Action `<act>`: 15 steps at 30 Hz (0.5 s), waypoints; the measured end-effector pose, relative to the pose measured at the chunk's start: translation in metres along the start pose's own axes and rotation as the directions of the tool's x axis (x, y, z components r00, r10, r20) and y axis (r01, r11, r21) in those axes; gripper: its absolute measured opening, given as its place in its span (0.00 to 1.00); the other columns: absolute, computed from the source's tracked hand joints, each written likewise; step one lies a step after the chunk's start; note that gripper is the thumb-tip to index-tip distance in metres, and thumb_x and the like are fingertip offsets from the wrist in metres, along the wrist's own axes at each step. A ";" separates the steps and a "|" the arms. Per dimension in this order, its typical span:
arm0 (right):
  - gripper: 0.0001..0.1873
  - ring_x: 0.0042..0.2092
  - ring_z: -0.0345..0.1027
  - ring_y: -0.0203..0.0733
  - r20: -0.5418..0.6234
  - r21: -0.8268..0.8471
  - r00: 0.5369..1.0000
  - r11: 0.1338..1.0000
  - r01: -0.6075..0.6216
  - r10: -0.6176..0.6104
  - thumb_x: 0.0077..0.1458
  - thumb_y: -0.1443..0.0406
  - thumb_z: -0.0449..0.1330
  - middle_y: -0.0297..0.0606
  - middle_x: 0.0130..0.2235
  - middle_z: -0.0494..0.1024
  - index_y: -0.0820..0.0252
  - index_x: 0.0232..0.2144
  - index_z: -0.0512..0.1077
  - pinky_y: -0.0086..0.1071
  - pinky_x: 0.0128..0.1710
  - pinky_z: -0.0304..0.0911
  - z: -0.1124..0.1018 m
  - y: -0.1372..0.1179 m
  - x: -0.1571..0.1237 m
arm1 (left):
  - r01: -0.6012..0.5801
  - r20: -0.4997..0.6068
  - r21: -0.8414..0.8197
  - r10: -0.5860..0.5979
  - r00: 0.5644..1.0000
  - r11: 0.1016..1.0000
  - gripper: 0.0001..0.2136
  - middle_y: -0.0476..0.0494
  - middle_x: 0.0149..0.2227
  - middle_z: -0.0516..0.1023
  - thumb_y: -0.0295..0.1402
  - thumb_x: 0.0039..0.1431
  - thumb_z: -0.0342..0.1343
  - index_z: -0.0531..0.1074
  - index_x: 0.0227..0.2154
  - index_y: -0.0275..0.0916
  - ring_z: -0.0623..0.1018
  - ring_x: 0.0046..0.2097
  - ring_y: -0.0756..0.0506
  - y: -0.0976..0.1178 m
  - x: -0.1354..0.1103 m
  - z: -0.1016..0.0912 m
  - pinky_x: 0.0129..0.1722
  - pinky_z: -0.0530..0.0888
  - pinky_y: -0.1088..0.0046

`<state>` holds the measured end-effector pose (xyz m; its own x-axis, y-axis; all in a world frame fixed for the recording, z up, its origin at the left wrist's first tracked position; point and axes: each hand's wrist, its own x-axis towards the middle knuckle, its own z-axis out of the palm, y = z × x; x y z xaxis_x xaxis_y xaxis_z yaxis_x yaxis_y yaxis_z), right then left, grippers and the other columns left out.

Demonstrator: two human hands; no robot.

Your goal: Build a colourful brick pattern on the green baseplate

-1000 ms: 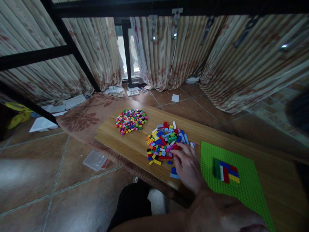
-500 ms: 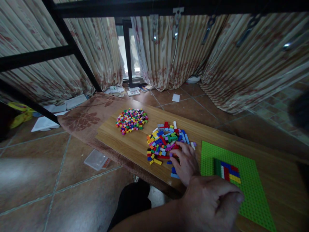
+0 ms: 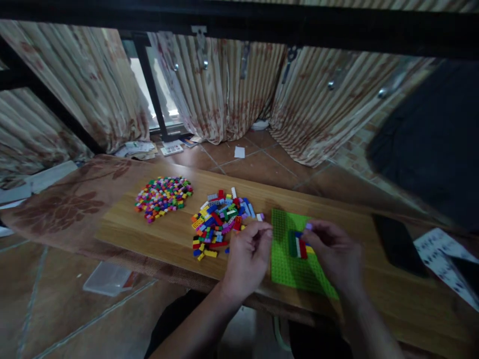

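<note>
My right hand (image 3: 337, 257) pinches a small purple brick (image 3: 309, 226) between thumb and fingertips. It hovers over the green baseplate (image 3: 282, 271), beside a flat block of bricks (image 3: 302, 248) in green, white, red, blue and yellow, which the fingers partly cover. To the left of the plate, my left hand (image 3: 247, 257) is closed, thumb against fingertips; whatever it may hold is too small or hidden to make out. Just beyond that hand lies a loose pile of larger mixed bricks (image 3: 215, 219).
A heap of tiny coloured bricks (image 3: 164, 195) lies farther left on the wooden table (image 3: 127, 234). At the right are a dark flat object (image 3: 398, 244) and a printed sheet (image 3: 441, 262). A clear plastic lid (image 3: 107, 278) rests on the floor. A dark bar crosses above.
My right hand has left the brick pile and come over the baseplate with the purple brick. My left hand now sits between pile and plate. The view has swung to the right.
</note>
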<state>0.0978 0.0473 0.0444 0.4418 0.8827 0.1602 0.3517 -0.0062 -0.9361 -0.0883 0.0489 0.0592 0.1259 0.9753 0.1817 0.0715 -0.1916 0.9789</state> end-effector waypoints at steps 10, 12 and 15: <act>0.09 0.31 0.75 0.43 0.195 -0.503 0.973 0.864 -0.009 0.124 0.48 0.61 0.59 0.36 0.29 0.80 0.57 0.31 0.76 0.35 0.34 0.66 -0.081 0.034 -0.004 | -0.017 0.178 0.337 -0.046 0.983 0.941 0.08 0.46 0.36 0.76 0.28 0.59 0.51 0.72 0.40 0.38 0.73 0.31 0.50 -0.017 0.000 0.048 0.32 0.69 0.74; 0.07 0.32 0.75 0.42 0.232 -0.524 0.967 0.851 0.036 0.102 0.49 0.64 0.58 0.37 0.30 0.81 0.57 0.31 0.76 0.34 0.35 0.66 -0.077 0.037 -0.007 | -0.019 0.164 0.392 -0.050 0.985 0.920 0.09 0.44 0.38 0.76 0.28 0.58 0.52 0.71 0.42 0.38 0.75 0.33 0.49 -0.022 0.002 0.057 0.34 0.71 0.72; 0.08 0.32 0.75 0.42 0.278 -0.555 0.958 0.826 0.099 0.071 0.49 0.68 0.56 0.38 0.31 0.81 0.58 0.30 0.75 0.34 0.35 0.65 -0.069 0.039 -0.010 | -0.023 0.166 0.463 -0.061 0.984 0.886 0.10 0.42 0.40 0.76 0.27 0.58 0.52 0.71 0.43 0.37 0.76 0.36 0.47 -0.026 0.004 0.067 0.37 0.73 0.70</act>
<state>0.1643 0.0061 0.0281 0.2193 0.9756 -0.0003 0.7924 -0.1783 -0.5833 -0.0236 0.0503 0.0285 0.2834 0.9534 0.1038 0.5187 -0.2434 0.8196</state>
